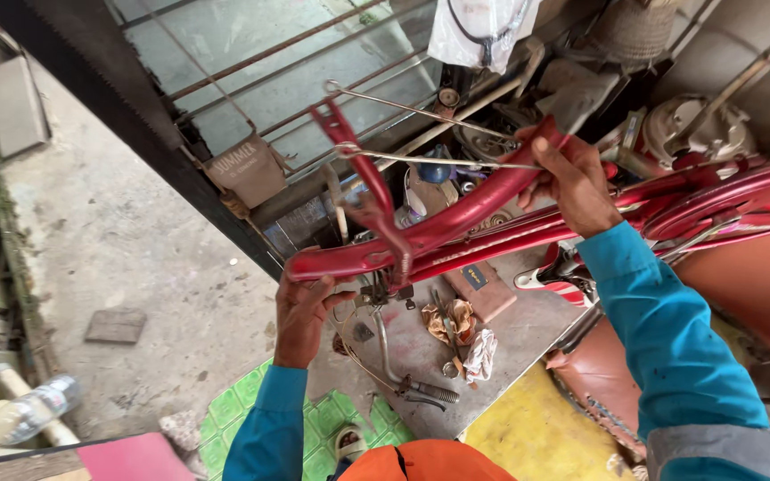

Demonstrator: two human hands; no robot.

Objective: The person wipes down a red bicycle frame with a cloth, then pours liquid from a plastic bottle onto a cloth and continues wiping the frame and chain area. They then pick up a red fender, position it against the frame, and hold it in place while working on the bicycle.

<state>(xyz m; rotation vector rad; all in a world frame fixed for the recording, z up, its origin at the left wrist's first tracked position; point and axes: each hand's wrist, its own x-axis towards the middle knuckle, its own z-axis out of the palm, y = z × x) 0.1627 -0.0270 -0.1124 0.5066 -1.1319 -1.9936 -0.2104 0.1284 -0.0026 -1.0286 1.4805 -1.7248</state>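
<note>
A red curved bicycle frame [456,223] is held up across the middle of the head view. My left hand [305,307] grips its lower left end, near a small metal bracket and bolts. My right hand [572,178] is closed around an upper red tube of the frame, further right. Thin metal stay rods [421,111] and a red fork-like piece [349,151] stick up from the frame to the upper left. Both arms wear blue sleeves.
Below the frame lies a grey slab [510,338] with crumpled rags, a spring and a bent metal rod. A brown bicycle saddle [599,374] is at the lower right. A barred window [269,62] stands behind. A plastic bottle [33,410] lies at the lower left.
</note>
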